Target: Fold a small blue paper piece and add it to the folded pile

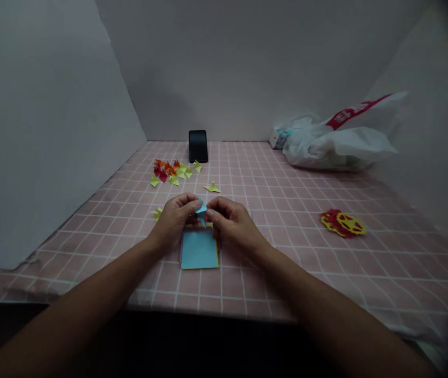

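A small folded piece of light-blue paper (202, 211) is pinched between my two hands, above the far edge of a stack of square coloured paper. My left hand (176, 214) grips it from the left, thumb on top. From the right, my right hand (231, 218) holds its other side between thumb and fingers. The paper stack (199, 251) lies on the cloth just below my hands, with a light-blue sheet on top and yellow and purple edges showing. Partly hidden behind my left hand is a yellow folded paper piece (157, 213).
Several red, orange and yellow folded paper cranes (170, 170) stand in a cluster further back, and one yellow crane (212, 187) sits apart. A black phone (198, 146) leans at the back wall. Red and yellow cutouts (343, 223) and a white plastic bag (334, 144) lie right.
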Demonstrator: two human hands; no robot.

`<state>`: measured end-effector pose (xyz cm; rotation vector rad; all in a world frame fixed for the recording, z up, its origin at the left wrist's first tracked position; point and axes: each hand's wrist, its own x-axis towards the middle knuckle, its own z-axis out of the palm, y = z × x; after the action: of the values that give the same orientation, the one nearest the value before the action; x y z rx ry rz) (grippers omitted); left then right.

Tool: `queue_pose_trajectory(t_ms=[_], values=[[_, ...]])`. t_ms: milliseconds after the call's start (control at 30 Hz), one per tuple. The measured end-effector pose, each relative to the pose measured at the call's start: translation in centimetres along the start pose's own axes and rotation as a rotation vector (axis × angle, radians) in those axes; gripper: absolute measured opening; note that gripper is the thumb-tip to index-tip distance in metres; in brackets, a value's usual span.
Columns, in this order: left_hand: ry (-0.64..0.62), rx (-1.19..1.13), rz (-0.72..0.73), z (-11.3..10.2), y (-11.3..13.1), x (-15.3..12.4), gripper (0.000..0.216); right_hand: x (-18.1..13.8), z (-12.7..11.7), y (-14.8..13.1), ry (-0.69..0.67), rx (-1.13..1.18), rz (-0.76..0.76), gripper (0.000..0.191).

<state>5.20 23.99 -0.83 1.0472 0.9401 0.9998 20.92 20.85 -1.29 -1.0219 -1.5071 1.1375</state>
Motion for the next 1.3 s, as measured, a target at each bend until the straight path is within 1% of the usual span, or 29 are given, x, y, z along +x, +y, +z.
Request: queue_pose_trajectory(t_ms=[100, 200, 333, 467, 600, 733, 900, 1000, 1067, 1233, 1300], values=[[0.003, -0.037, -0.021, 0.11, 0.00, -0.04, 0.028, 0.00, 0.07, 0.02, -0.001, 0.014, -0.006, 0.011], [0.002, -0.017, -0.015, 0.06, -0.07, 0.01, 0.027, 0.06, 0.08, 0.19, 0.004, -0.008, 0.002, 0.010], [-0.006, 0.012, 0.003, -0.03, -0.11, 0.10, 0.024, 0.07, 0.01, 0.26, 0.038, -0.058, 0.024, 0.014], [-0.007, 0.024, 0.016, 0.00, -0.06, 0.17, 0.023, -0.01, -0.02, 0.12, 0.045, -0.037, 0.053, 0.015], [-0.006, 0.024, 0.051, -0.01, -0.08, 0.18, 0.023, -0.07, 0.05, -0.05, 0.033, 0.014, 0.082, 0.016], [-0.051, 0.037, 0.089, -0.25, -0.32, 0.30, 0.022, -0.08, 0.16, -0.12, -0.004, 0.092, 0.136, 0.018], [-0.076, 0.063, 0.137, -0.51, -0.49, 0.40, 0.021, 0.00, 0.19, 0.02, 0.003, 0.262, 0.174, 0.019], [-0.078, 0.096, 0.181, -0.49, -0.28, 0.25, 0.020, 0.01, 0.19, 0.06, -0.015, 0.278, 0.201, 0.021], [-0.056, 0.142, 0.228, -0.42, -0.09, 0.12, 0.020, 0.02, 0.21, 0.09, 0.010, 0.233, 0.183, 0.021], [0.018, 0.275, 0.350, -0.23, 0.00, -0.03, 0.018, 0.22, 0.20, 0.31, 0.109, -0.014, 0.000, 0.014], [0.026, 0.297, 0.378, -0.18, -0.06, -0.07, 0.019, 0.30, 0.14, 0.45, 0.126, -0.069, -0.027, 0.013]])
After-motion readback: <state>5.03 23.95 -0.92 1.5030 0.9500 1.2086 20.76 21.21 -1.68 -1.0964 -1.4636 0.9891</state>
